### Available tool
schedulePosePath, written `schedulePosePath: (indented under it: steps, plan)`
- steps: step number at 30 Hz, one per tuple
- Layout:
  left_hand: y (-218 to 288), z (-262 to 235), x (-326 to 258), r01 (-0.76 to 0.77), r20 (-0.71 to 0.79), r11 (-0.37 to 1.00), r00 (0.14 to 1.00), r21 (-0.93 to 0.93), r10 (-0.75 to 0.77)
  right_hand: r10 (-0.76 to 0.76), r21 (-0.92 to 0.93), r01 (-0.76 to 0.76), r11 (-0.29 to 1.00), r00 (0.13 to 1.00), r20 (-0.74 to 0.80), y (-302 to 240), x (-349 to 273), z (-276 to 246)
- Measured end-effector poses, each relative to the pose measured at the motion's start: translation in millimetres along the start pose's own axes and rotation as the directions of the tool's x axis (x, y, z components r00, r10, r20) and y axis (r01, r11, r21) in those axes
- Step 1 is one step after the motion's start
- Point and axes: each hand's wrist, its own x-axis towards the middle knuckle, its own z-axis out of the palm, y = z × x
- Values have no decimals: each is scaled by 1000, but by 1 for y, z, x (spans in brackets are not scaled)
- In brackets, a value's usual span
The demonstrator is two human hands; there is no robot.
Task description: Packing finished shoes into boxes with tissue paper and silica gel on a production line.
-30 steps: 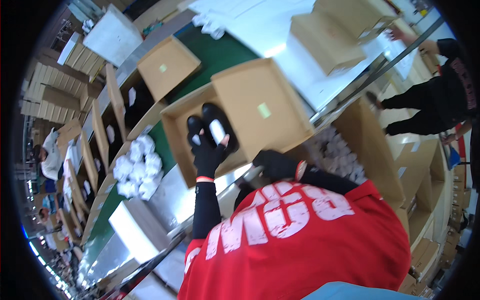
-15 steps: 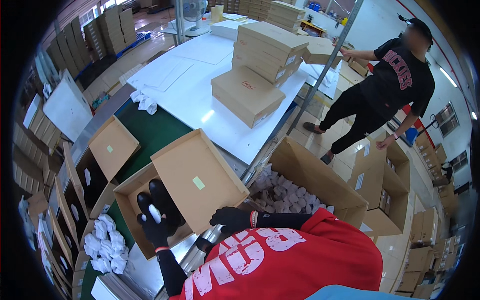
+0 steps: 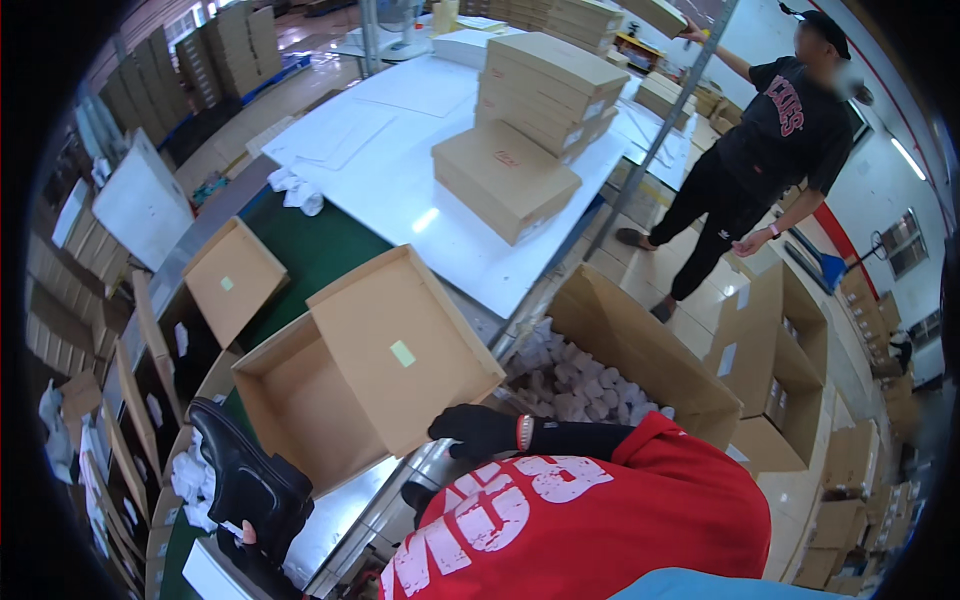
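My left hand (image 3: 246, 552), in a dark covering with a bare fingertip showing, grips a black ankle boot (image 3: 250, 485) left of the near corner of the cardboard shoebox (image 3: 290, 385). The boot is tilted, and I cannot tell whether a second one is behind it. Something small and white shows by my fingers. The box's bare inside is visible. Its lid (image 3: 405, 350), with a pale green sticker, lies slanted over the right part. My black-gloved right hand (image 3: 475, 432) is closed at the lid's near corner, fingers curled on the edge.
White crumpled paper wads (image 3: 193, 480) lie beside the boot. More fill a large carton (image 3: 650, 340) on the right. Open shoeboxes line the left, one lid (image 3: 235, 285) raised. Closed shoeboxes (image 3: 505, 180) stand on the white table (image 3: 360, 150). A person (image 3: 770, 150) stands beyond, holding a box.
My left hand has lifted the black footwear out of the shoebox and moved it left and nearer. My right hand stays at the lid. The other person has raised a box.
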Motion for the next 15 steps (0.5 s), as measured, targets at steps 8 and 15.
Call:
schedulePosePath:
  steps: [8, 15]
  plan:
    - [-102, -149, 82, -422, 233, 353, 852, 835, 469, 119, 58, -117, 991, 992, -34, -38, 11, -3]
    - [-188, -109, 66, -132, 34, 379, 967, 916, 254, -36, 104, 36, 994, 999, 7, -105, 55, 34]
